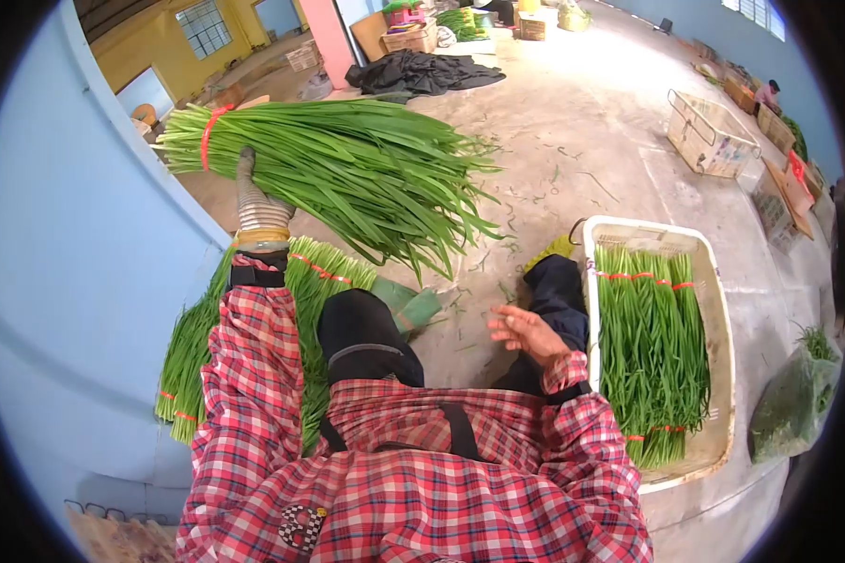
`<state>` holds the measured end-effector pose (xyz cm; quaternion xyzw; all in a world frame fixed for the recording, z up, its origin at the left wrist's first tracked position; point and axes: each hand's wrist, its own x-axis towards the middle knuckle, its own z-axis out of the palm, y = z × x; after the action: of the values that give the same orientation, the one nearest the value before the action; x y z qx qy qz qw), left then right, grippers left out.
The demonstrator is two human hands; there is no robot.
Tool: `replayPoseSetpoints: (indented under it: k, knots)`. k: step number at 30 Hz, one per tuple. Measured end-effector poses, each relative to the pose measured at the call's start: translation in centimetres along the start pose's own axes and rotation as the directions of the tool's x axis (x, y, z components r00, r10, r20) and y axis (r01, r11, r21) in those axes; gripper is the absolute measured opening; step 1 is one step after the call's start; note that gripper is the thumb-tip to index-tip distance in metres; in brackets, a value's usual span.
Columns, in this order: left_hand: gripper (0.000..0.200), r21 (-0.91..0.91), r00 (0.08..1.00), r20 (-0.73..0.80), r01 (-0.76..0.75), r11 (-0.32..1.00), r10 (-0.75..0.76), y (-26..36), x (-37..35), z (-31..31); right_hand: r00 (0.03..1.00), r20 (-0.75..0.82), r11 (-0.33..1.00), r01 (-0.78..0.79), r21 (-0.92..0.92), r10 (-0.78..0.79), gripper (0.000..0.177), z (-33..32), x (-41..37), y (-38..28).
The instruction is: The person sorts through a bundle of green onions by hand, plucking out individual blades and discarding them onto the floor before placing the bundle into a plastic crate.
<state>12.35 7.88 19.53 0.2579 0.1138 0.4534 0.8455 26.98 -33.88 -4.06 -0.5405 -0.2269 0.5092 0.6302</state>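
My left hand [261,192], in a grey glove with bands round the wrist, grips a big bunch of garlic chives [338,164] from below. A red tie [207,139] circles the bunch near its pale stem ends, and the leaves point to the right. Bare and held over my lap, my right hand [528,330] has its fingers apart with nothing in them. Beside my left leg lie more tied chive bunches [192,361], partly hidden by my sleeve. On my right, a white plastic crate [720,375] contains several tied chive bunches [652,357].
A clear plastic bag of greens [798,399] stands right of the crate. Farther off are an off-white crate [714,141], a black sheet [422,70] and a seated person [768,92]. A blue wall [66,281] rises close on my left. Leaf scraps litter the concrete floor.
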Motion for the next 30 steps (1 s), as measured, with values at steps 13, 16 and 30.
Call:
replayPoseSetpoints:
  k: [13,16,30]
  knots:
    - [0.044,0.139,0.965,0.214,0.126,0.982,-0.154,-2.9,1.6,-3.2,0.675,-0.432,0.751,0.283,-0.597,-0.598,0.057,-1.2,-7.3,-5.0]
    - [0.045,0.227,0.812,0.379,0.384,0.895,-0.445,-3.7,-0.1,-2.3,0.514,-0.061,0.084,0.020,-0.996,-0.856,0.066,4.4,-8.4,-15.0]
    - [0.041,0.874,-0.210,0.384,0.398,0.280,-0.899,-18.3,-12.3,10.9,0.802,0.500,-0.853,-0.021,-0.522,-0.326,0.072,9.5,-14.8,-24.3]
